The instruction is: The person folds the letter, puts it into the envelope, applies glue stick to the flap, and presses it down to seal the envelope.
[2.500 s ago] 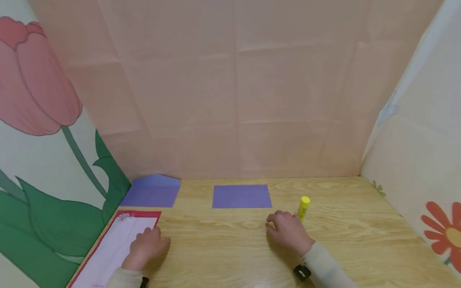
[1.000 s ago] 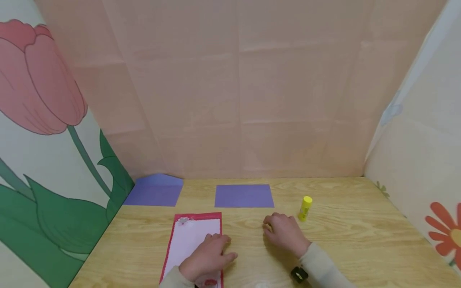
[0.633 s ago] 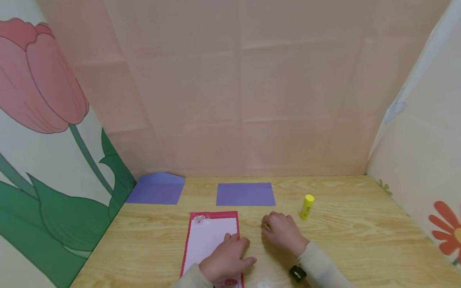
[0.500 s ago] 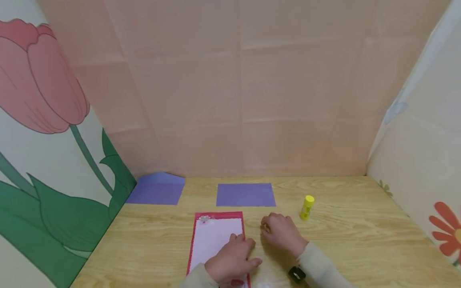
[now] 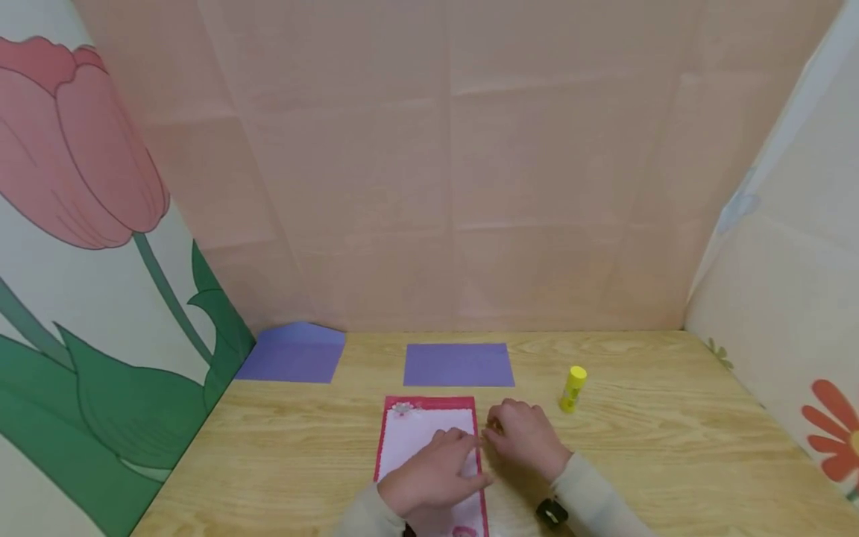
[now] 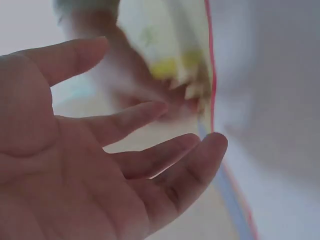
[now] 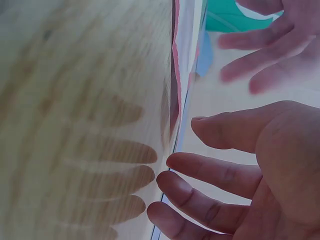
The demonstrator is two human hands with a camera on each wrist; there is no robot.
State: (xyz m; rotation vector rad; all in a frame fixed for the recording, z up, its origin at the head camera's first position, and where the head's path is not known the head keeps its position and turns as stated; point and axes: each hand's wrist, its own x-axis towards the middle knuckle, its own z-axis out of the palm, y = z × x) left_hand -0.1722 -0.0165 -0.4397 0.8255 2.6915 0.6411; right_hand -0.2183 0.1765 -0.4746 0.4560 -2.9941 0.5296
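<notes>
A white sheet with a pink-red border [image 5: 399,440] lies on the table in front of me, a silvery flower ornament [image 5: 403,408] at its upper left corner. My left hand [image 5: 432,473] rests over the sheet, fingers spread toward its right edge. In the left wrist view, the left hand's [image 6: 95,165] fingers are loosely bent, with the sheet [image 6: 270,90] beside the fingertips. Just right of the sheet, my right hand [image 5: 530,440] sits low with bent fingers. The right wrist view shows the right hand [image 7: 270,165] holding nothing, fingertips at the wood surface.
Behind the sheet lies a purple rectangle of paper [image 5: 459,365]. A purple envelope with its flap raised [image 5: 291,362] is at the back left. Right of my right hand stands a yellow glue stick [image 5: 573,389]. A pinkish backdrop [image 5: 443,186] closes off the table's back edge.
The bordered sheet has slid from the table's left side to the middle, along with my left hand. My right hand has barely moved; the hands are now close together.
</notes>
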